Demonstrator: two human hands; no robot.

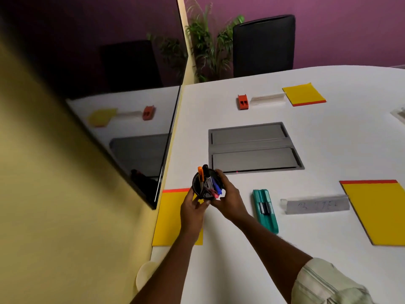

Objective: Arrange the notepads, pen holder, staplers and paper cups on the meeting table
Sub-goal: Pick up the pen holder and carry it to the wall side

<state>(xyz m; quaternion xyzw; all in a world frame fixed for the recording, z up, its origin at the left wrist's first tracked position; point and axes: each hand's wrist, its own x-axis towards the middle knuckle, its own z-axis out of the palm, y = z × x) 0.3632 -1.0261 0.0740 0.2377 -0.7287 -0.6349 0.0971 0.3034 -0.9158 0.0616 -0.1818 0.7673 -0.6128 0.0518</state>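
Both my hands hold a black round pen holder (198, 188) full of markers above the white meeting table (230, 249). My left hand (194, 208) grips it from below left, my right hand (226, 197) wraps its right side. Under my left hand lies a yellow notepad (169, 218) with a red top strip. A teal stapler (264, 210) lies to the right of my hands. A second yellow notepad (379, 212) lies at the right, a third (303, 94) at the far side. A red stapler (243, 102) sits far back.
A grey cable hatch (254, 148) is set into the table just beyond the pen holder. Clear name-plate stands lie near the teal stapler (315, 206) and the red one (267, 99). A dark wall screen (122, 119) overhangs the left edge. A black chair (263, 44) stands behind.
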